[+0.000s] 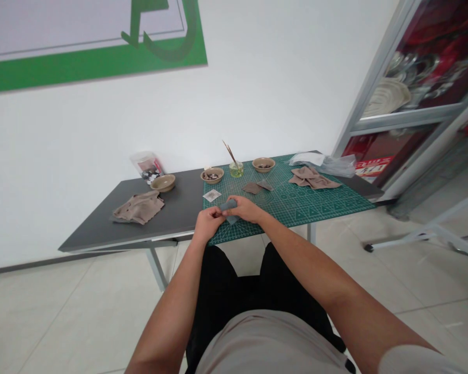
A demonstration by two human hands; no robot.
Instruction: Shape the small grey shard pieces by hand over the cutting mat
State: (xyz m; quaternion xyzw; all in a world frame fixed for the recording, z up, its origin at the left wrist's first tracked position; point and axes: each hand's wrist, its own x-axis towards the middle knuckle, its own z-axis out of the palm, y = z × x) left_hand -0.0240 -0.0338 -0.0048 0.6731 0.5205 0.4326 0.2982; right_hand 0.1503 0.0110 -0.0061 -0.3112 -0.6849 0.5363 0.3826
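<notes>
A small grey-blue piece (232, 219), thin and folded or curled like cloth or sandpaper, is between my hands at the front edge of the green cutting mat (284, 208). My right hand (245, 209) pinches its upper part from the right, thumb towards the left. From the left, my left hand (210, 222) closes its fingertips at the piece's edge, and both hands nearly touch. Anything smaller between the fingertips is hidden. Just beyond my hands lie a white square packet (212, 195) and a flat brown piece (251, 188) beside a greyer piece (264, 185).
Along the back stand a bowl of small dark pieces (212, 175), a glass jar with thin sticks (236, 169), another bowl (263, 165), a third bowl (163, 183) and a clear container (147, 165). Brown cloths lie left (138, 208) and right (312, 177), near a plastic bag (337, 165).
</notes>
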